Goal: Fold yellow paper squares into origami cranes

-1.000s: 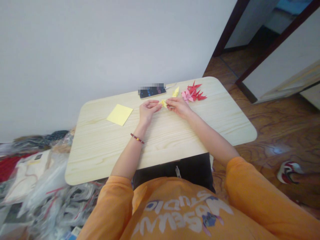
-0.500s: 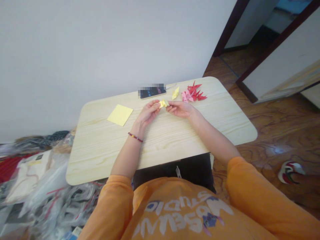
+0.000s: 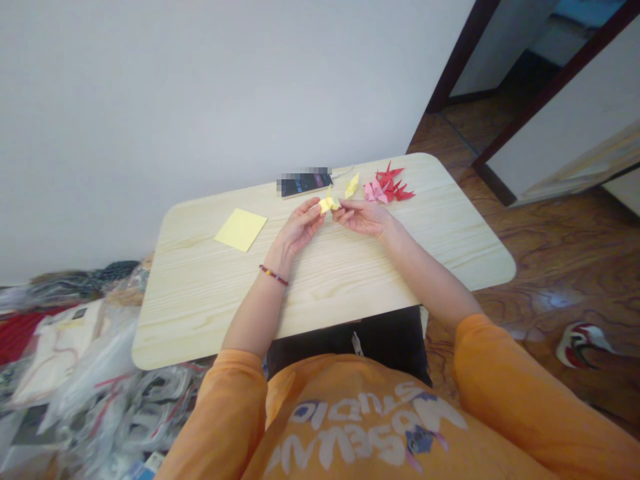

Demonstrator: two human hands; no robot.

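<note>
From the head camera, my only view, I report the following. My left hand [image 3: 299,227] and right hand [image 3: 363,218] are raised just above a pale pine-grain table [image 3: 345,293], meeting near its far edge. Between them is a small folded yellow paper figure [image 3: 327,201], held clear of the surface. The left fingertips [image 3: 314,208] are curled and pressed against its near side, while the right thumb and forefinger [image 3: 341,206] pinch its other side. The remaining right fingers are loosely together; the exact grip on the paper is partly hidden.

Completed work on the table: one folded yellow paper crane [image 3: 352,185] lies just beside a cluster of red and pink folded paper cranes [image 3: 385,188]. Outstanding: a flat square of pale yellow paper [image 3: 241,229] lies unfolded to the left of my hands, and the held figure is creased but its final form is hard to judge at this size. A black smartphone [image 3: 305,185], its screen blurred, sits at the far edge. A beaded bracelet [image 3: 273,275] circles my left wrist.
</note>
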